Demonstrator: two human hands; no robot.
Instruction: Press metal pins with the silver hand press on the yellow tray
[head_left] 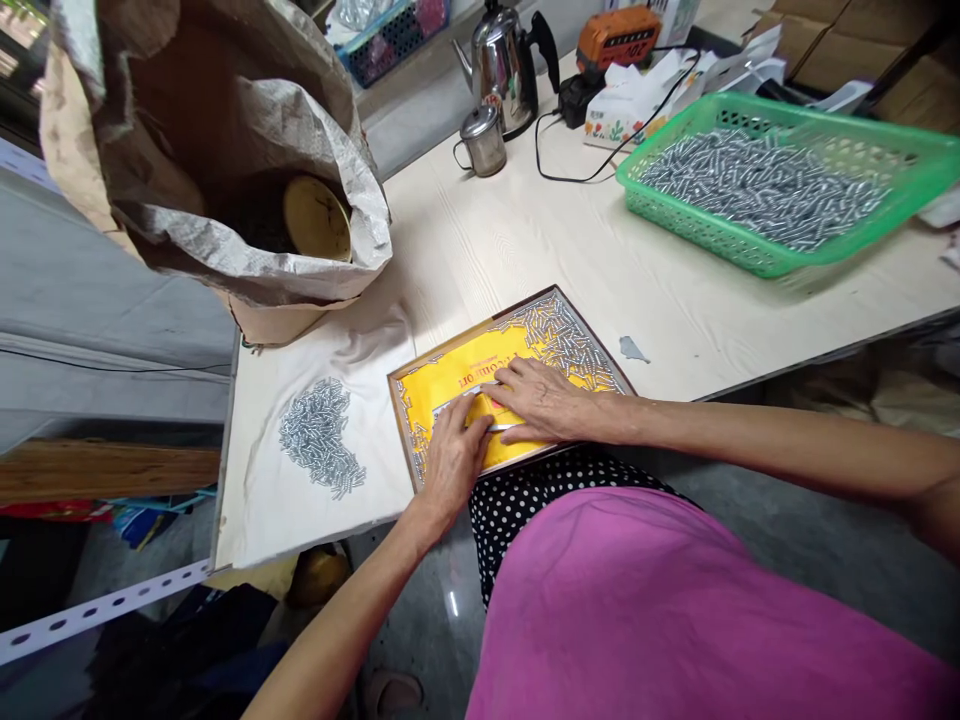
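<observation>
A shallow tray (pixel 519 461) with a yellow printed bottom lies at the table's near edge, tilted in my view. Small silver metal pins (pixel 562 345) are heaped in its far right corner, and more line its left side. Across the middle runs a narrow pale metal strip (pixel 504 421), partly covered by my fingers. My left hand (pixel 454 452) is closed on the strip's left part, thumb and forefinger close together. Reaching in from the right, my right hand (pixel 546 402) has its fingers along the strip's far side and its thumb on the near side. Anything under the fingertips is hidden.
Another pile of pins (pixel 321 435) lies on pale cloth to the left. A large open sack (pixel 300 285) stands behind it. A green basket (pixel 701 235) full of pins sits at right. Farther back are a kettle (pixel 504 65), a metal cup (pixel 484 145) and a black cable (pixel 559 178).
</observation>
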